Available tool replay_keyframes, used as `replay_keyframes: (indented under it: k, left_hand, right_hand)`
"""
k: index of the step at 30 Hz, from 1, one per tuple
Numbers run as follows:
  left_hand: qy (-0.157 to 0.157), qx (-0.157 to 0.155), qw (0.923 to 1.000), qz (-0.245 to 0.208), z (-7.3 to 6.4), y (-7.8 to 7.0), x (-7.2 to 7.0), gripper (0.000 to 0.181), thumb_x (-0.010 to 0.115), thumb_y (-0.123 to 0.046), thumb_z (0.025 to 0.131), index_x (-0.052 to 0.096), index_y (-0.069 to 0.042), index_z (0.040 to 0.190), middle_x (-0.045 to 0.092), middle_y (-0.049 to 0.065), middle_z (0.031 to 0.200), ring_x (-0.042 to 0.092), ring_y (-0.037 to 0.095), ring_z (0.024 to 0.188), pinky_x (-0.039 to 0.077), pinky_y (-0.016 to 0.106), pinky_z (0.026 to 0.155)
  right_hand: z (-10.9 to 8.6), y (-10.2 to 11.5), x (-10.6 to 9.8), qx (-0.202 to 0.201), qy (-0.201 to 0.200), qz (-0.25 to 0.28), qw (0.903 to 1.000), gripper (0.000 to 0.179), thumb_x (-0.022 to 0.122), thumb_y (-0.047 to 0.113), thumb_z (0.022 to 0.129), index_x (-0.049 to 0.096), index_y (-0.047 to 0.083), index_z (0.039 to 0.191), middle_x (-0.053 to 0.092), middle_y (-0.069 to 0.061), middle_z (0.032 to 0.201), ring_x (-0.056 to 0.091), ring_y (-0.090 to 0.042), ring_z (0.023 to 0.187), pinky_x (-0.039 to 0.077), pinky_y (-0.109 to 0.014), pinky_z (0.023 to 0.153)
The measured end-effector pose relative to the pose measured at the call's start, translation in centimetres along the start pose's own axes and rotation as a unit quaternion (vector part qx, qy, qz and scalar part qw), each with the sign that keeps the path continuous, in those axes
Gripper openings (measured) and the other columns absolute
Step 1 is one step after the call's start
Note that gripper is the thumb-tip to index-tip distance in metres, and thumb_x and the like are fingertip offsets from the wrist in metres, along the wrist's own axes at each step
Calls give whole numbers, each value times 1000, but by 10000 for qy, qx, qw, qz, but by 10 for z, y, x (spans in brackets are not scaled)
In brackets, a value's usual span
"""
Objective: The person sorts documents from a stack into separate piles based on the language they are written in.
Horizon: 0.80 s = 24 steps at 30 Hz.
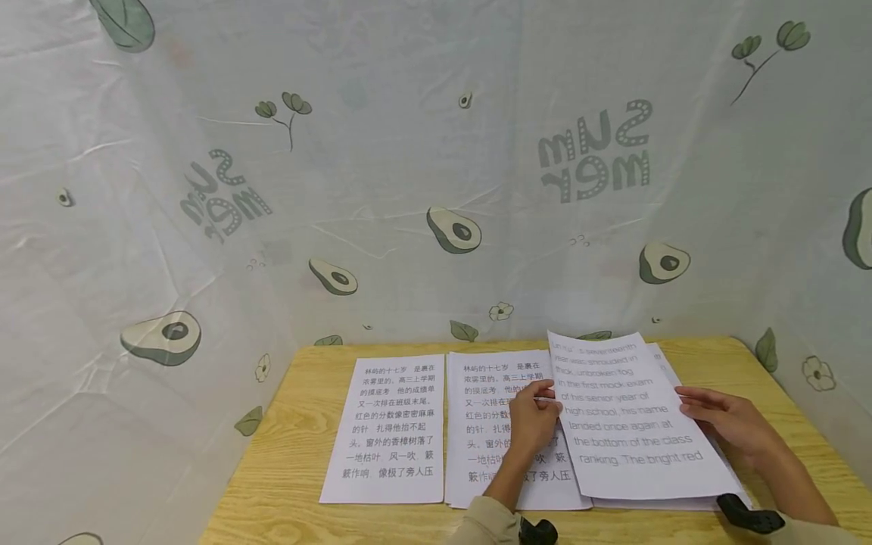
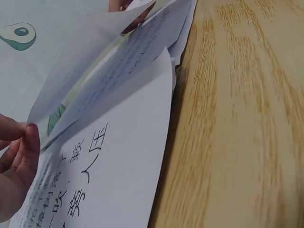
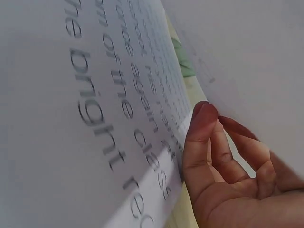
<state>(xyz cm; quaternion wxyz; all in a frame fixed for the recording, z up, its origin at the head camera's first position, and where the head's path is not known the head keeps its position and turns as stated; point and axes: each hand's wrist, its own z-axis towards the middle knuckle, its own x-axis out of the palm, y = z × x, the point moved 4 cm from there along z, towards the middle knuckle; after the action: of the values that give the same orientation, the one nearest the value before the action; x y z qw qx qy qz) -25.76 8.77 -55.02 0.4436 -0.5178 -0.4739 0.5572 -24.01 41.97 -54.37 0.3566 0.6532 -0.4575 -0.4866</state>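
A lifted paper sheet with large printed English text is held between both hands, tilted above the right-hand papers. My left hand pinches its left edge between thumb and fingers, as the left wrist view also shows with the hand at the sheet's edge. On the opposite side, my right hand pinches the right edge; the thumb and fingers meet at the paper in the right wrist view. Beneath my left forearm lie the middle papers, printed with Chinese characters and partly covered by the arm.
Another page with Chinese text lies flat at the left. All the papers rest on a wood-grain table. A pale curtain with avocado and leaf prints surrounds the table's back and sides.
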Motion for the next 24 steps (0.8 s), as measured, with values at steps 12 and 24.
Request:
replay_keyframes:
  k: [12, 24]
  left_hand:
    - [-16, 26, 10000, 0, 1, -4, 24, 39, 77, 9, 87, 79, -8, 122, 70, -8, 94, 62, -4, 76, 55, 15, 64]
    - [103, -151, 9996, 197, 5, -1, 35, 37, 78, 7, 88, 78, -8, 122, 69, -9, 93, 58, -4, 74, 52, 15, 60]
  right_hand:
    - [1, 9, -16, -70, -107, -773, 9969, 65, 65, 29, 109, 46, -14, 153, 75, 11, 112, 69, -3, 89, 60, -27, 77]
    - [4, 0, -23, 108, -126, -674, 9976, 62, 65, 26, 108, 47, -13, 153, 76, 13, 108, 70, -5, 88, 61, -28, 77]
